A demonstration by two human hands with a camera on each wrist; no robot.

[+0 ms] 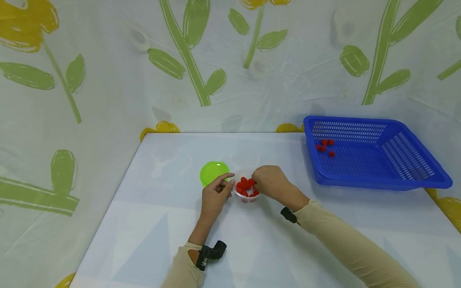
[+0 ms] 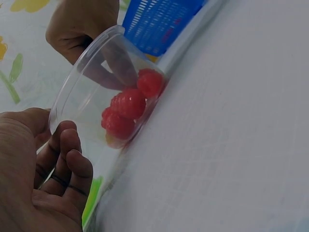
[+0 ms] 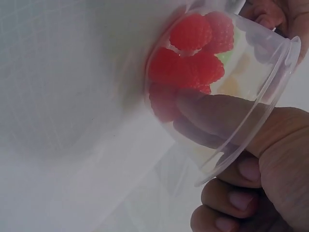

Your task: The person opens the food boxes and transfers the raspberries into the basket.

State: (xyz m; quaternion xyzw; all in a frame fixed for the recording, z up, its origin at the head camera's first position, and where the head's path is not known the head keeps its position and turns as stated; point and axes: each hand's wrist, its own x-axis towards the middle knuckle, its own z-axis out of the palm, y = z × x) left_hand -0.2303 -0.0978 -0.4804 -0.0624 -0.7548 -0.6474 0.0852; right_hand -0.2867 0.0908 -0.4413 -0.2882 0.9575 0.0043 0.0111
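Observation:
A small clear plastic cup [image 1: 246, 198] stands on the table with several red raspberries [image 1: 244, 185] at its bottom. My left hand [image 1: 215, 195] is at the cup's left side, thumb and index finger on the rim, the other fingers curled. From the right, my right hand [image 1: 271, 182] reaches over the rim. Its thumb and index finger go down inside the cup and pinch at a raspberry [image 3: 163, 100] near the wall, while the remaining fingers curl outside. A bright green round lid [image 1: 211, 170] lies just behind the left hand, partly covered by it.
A blue perforated basket [image 1: 363, 182] stands at the right rear of the table, several raspberries [image 1: 323, 148] in its left corner. Flower-printed sheeting [image 1: 259, 96] hangs behind the table. A black wrist camera [image 1: 212, 252] is strapped at the left sleeve.

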